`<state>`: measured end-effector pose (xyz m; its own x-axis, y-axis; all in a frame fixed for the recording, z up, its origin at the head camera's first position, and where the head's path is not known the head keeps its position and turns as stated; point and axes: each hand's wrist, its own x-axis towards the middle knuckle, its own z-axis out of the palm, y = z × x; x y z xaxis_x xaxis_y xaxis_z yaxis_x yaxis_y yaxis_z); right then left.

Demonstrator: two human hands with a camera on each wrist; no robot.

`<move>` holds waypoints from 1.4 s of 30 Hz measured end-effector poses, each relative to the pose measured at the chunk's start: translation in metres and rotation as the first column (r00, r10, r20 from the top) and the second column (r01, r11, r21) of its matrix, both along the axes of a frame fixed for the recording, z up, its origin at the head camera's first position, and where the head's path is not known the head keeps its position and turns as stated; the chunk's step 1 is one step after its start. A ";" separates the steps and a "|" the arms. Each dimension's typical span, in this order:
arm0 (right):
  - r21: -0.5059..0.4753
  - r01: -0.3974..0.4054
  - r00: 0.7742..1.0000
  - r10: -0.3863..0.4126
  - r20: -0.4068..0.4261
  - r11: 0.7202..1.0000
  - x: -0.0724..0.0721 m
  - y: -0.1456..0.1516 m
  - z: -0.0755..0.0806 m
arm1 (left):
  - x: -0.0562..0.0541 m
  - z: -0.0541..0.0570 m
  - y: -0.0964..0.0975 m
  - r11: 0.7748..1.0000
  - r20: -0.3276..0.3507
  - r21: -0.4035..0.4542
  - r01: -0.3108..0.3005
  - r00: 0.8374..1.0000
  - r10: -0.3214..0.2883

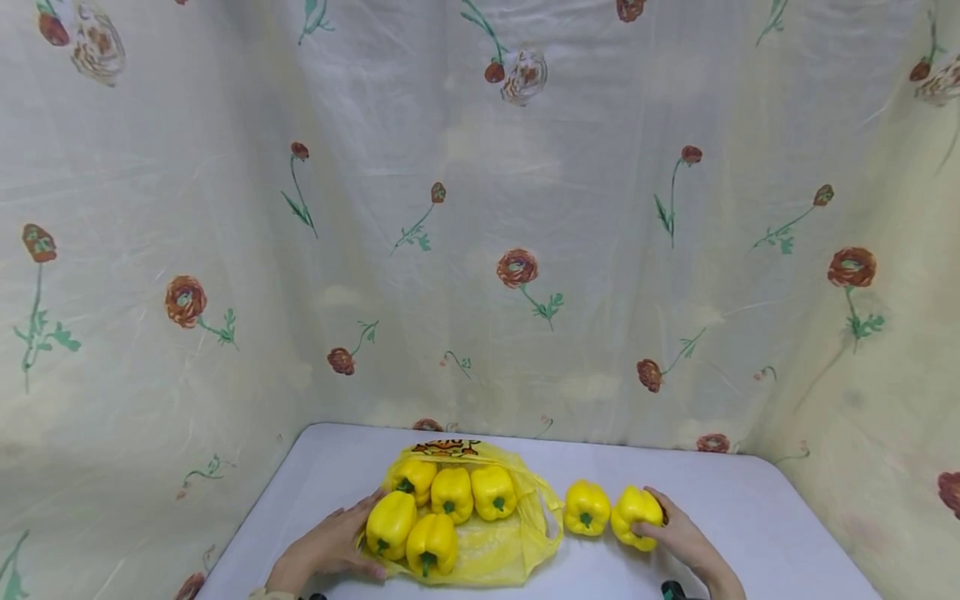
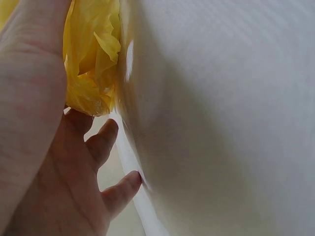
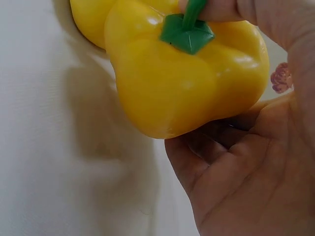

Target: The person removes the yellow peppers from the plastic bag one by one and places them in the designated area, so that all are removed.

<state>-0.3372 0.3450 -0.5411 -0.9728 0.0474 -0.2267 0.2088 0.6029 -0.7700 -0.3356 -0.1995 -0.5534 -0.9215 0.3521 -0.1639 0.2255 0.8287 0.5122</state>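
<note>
My right hand (image 1: 678, 533) grips a yellow bell pepper (image 1: 634, 518) at the right of the table, thumb by its green stem (image 3: 187, 37) in the right wrist view and fingers along its other side. Just left of it sits another yellow bell pepper (image 1: 587, 507). Several more peppers, among them the nearest one (image 1: 432, 543), rest on a yellow plastic bag (image 1: 487, 558) lying flattened on the table. At the bag's left edge is my left hand (image 1: 330, 542), its fingers spread around the outside of the leftmost pepper (image 1: 391, 523). Crumpled bag plastic (image 2: 93, 54) shows beside that hand in the left wrist view.
The white table (image 1: 757, 533) has rounded far corners. A pale curtain (image 1: 585, 250) with a flower print hangs behind it and along both sides. The bag's loop handle (image 1: 551, 517) lies toward the two peppers on the right.
</note>
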 end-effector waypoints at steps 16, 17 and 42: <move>0.027 -0.015 1.000 0.014 0.027 1.000 0.001 -0.003 -0.010 | -0.001 -0.002 -0.001 1.000 -0.004 0.002 0.001 1.000 -0.001; 0.030 -0.017 1.000 0.016 0.026 0.999 0.000 -0.003 -0.010 | -0.001 -0.002 -0.001 1.000 -0.002 0.000 0.000 1.000 0.000; -0.038 -0.012 1.000 0.012 -0.003 0.999 0.001 -0.006 0.000 | -0.004 -0.004 -0.002 1.000 0.001 0.005 -0.001 1.000 0.001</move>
